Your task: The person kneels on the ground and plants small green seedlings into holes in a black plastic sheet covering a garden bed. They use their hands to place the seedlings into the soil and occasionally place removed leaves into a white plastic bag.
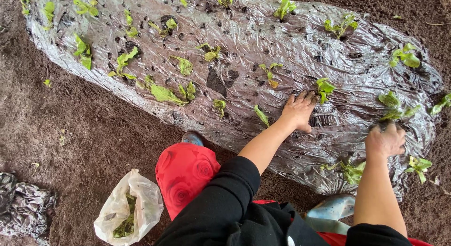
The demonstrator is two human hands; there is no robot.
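The seedling (324,88) sits right of centre in the frame, its small green leaves standing up from a hole in the silvery plastic sheet (263,39) that covers the raised bed. It looks light, soft and easily bruised; the thin stem would likely snap if pinched, so the safest hold is low down, at the base where it meets the soil, or around the clump of earth at its roots.

The left hand (297,112) lies flat and spread on the sheet, fingertips pressed into the dirt just beside that seedling, gripping nothing. The right hand (385,140), at the right of the frame, is curled down over another hole beside a second seedling (392,107); whether it has hold of anything I cannot tell, since the fingers are hidden under the knuckles.

More seedlings dot the sheet toward the upper left. Loose brown soil (70,128) surrounds the bed. A white plastic bag (134,203) of green plants lies at the lower left, near the person's red flowered trousers (185,173).
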